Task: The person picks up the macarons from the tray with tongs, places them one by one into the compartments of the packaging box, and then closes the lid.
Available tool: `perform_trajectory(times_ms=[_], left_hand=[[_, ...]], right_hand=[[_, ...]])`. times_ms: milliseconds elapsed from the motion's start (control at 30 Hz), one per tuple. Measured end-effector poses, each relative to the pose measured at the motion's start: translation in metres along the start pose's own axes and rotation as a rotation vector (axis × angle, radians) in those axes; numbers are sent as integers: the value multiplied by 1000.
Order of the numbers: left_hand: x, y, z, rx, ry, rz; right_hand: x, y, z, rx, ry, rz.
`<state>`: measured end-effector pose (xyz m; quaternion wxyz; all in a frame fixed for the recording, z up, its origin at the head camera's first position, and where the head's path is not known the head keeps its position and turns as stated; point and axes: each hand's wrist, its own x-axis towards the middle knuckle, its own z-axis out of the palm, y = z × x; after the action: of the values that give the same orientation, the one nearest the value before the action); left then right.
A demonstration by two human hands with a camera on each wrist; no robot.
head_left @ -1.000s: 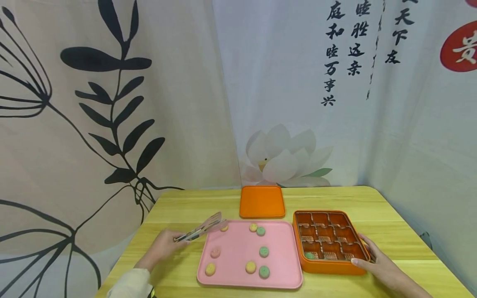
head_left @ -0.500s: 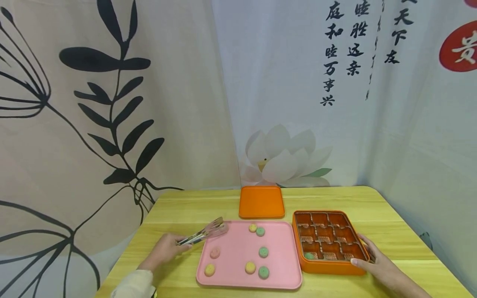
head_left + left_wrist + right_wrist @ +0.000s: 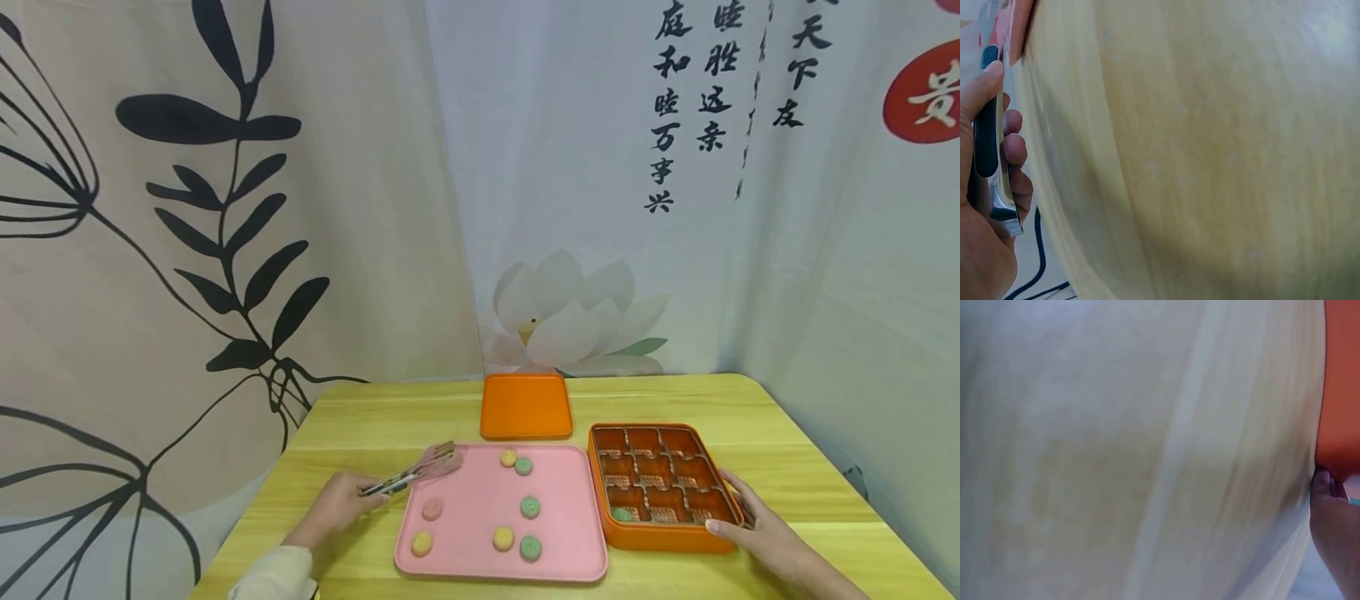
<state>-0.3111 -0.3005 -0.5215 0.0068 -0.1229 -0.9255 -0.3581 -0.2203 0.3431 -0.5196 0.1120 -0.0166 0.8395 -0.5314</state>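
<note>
My left hand (image 3: 335, 510) holds metal tongs (image 3: 405, 477) by the handle, at the left side of the pink tray (image 3: 555, 567). The left wrist view shows the thumb along the dark grip (image 3: 986, 137) and the fingers curled round it. The tongs' head (image 3: 442, 460) is over the tray's back left corner; whether anything is between its arms cannot be made out. On the tray lie a pink macaron (image 3: 432, 509) and several yellow and green ones. My right hand (image 3: 761, 529) grips the front right corner of the orange box (image 3: 667, 540), thumb in front, fingers along its side.
The box has a divided insert (image 3: 652, 467), with a green macaron (image 3: 622, 515) in its front left compartment. An orange lid (image 3: 527, 407) lies behind the tray. A printed curtain (image 3: 390, 208) hangs behind the wooden table (image 3: 360, 417).
The tongs' head has come down and slightly right onto the tray's back left corner, where a yellow macaron showed before and is now out of sight. The right hand stays on the box.
</note>
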Motion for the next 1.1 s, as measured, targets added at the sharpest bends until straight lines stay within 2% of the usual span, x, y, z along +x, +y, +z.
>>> perform_trajectory(times_ms=[233,500,600,800,1100], left_hand=[[-2,0,0,19,15,5],[-3,3,-1,0,7,-65],[-2,5,-2,-5,1,-70],[1,12,-3,-2,-19,5],[9,36,0,-68,-77,62]], right_hand=[[0,1,1,-7,11,-21],[-2,0,1,-3,5,-19],[-2,0,2,-6,9,-26],[-2,1,0,-10,12,-21],[-1,3,0,-13,11,-22]])
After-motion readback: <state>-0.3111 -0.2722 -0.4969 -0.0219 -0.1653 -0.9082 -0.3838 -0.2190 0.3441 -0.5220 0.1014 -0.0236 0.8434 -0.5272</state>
